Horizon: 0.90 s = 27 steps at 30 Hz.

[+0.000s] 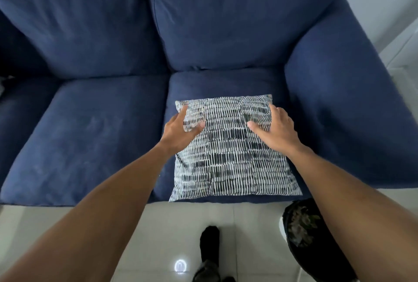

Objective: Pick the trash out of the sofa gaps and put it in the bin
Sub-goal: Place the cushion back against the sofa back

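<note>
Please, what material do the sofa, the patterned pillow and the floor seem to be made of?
Sofa: likely soft matte navy fabric, maybe microfibre; brushed marks and creases show.
Pillow: probably woven cloth, printed with black-and-white dashes.
Floor: glossy pale tiles, with grout lines and a light reflection.

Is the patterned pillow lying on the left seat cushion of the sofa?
No, the patterned pillow lies on the right seat cushion, next to the armrest, with the left hand and right hand on it.
</note>
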Each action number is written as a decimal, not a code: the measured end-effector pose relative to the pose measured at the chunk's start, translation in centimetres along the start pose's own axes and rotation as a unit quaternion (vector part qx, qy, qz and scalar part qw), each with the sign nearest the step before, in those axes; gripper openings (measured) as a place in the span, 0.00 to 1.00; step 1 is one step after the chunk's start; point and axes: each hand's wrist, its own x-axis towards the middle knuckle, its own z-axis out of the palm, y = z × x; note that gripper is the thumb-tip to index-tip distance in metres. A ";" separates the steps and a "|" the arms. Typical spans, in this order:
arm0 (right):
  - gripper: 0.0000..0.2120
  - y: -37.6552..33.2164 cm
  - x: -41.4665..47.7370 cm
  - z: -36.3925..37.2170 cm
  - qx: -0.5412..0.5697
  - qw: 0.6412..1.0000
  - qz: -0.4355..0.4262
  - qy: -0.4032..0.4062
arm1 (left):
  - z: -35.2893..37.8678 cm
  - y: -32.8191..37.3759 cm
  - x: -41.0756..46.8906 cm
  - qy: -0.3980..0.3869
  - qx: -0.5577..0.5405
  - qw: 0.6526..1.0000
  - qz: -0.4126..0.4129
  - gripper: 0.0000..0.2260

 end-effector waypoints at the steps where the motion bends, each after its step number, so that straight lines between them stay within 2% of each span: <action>1: 0.49 0.5 0.4 0.6 0.002 1.000 0.010 -0.007 | 0.6 -0.4 0.3 0.002 0.000 1.000 -0.007 0.42; 12: 0.53 3.5 3.2 5.5 0.032 0.995 0.089 -0.039 | 5.3 -3.3 3.7 0.029 -0.009 0.997 -0.074 0.43; 19: 0.56 3.9 3.9 6.4 0.049 0.990 0.125 -0.045 | 6.2 -4.0 4.6 0.031 -0.011 0.996 -0.081 0.41; 27: 0.54 2.6 3.6 5.2 0.045 0.994 0.098 -0.001 | 5.2 -3.0 4.6 0.059 -0.019 0.997 -0.050 0.42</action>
